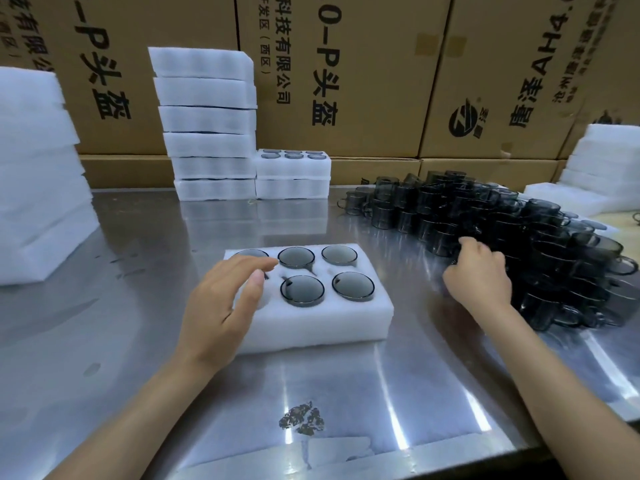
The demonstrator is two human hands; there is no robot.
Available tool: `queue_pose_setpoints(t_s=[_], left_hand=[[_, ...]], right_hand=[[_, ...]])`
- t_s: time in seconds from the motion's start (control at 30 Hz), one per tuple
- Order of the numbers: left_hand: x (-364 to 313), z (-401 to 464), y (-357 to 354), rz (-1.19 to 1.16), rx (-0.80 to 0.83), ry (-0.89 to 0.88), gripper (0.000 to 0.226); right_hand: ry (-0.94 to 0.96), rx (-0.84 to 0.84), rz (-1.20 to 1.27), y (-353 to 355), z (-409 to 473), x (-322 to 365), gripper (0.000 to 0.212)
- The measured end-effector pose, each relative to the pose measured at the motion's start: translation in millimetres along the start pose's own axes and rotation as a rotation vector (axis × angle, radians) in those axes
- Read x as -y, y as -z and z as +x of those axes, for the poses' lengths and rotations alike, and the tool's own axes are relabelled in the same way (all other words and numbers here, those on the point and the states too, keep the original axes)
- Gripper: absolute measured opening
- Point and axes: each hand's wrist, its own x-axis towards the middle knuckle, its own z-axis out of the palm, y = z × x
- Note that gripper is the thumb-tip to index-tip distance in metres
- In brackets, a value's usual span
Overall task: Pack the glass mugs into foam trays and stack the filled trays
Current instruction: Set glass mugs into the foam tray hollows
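Mugs (pixel 512 233) are lying right of the tray (pixel 311 323); I'm curling my right hand (pixel 479 275) around one, left hand (pixel 221 306) hovering relaxed.

- Two bare forearms enter from the lower edge; no sleeve shows on either up to that edge.
- Left hand (pixel 221 303): no glove, ring, watch or band behind the fingers.
- Right hand (pixel 479 275): likewise ungloved, wrist unadorned.
- The left thumb's nail is short and unpainted.
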Motion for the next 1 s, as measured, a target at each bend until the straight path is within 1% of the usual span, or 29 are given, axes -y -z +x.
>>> queue_pose_setpoints(t_s=[0.07,0.17,0.27,0.37,0.5,0.53,0.63,0.67,0.7,0.77,0.83,0.9,0.97,1.0], left_hand=[[1,1,-1,-0.081,-0.024,0.013,0.042],[2,2,-1,-0.171,-0.089,0.015,0.042],[3,2,-1,-0.241,-0.153,0.044,0.039],[5,3,0,-0.316,-0.219,0.091,0.039],[7,5,1,-0.335,-0.285,0.137,0.042],[7,6,1,-0.336,-0.294,0.145,0.042],[7,5,0,-0.322,-0.293,0.155,0.043],[6,5,0,-0.317,-0.288,0.154,0.044],[5,4,0,-0.312,-0.281,0.152,0.043],[3,3,1,-0.302,-0.266,0.149,0.041],[1,1,1,-0.303,-0.258,0.151,0.039],[-1,1,2,-0.315,-0.261,0.161,0.037],[-2,2,3,-0.313,-0.268,0.168,0.036],[-2,2,3,-0.307,-0.272,0.17,0.036]], right_hand=[[0.009,0.015,-0.037,-7,0,-5,0.053],[0.093,-0.018,-0.036,-15,-2,-1,0.046],[0.178,-0.024,0.041,-19,-8,8,0.043],[0.309,-0.02,0.127,-22,-13,13,0.038],[0.418,-0.051,0.258,-24,-9,14,0.044],[0.42,-0.022,0.264,-26,-6,12,0.047],[0.384,0.218,0.278,-30,1,7,0.056],[0.385,0.267,0.316,-31,3,6,0.054],[0.394,0.282,0.352,-31,4,5,0.051],[0.402,0.254,0.35,-30,2,6,0.047],[0.366,0.18,0.328,-28,-3,10,0.051],[0.318,0.015,0.385,-23,-10,20,0.052],[0.3,-0.157,0.534,-13,-17,35,0.047],[0.308,-0.199,0.616,-6,-21,44,0.046]])
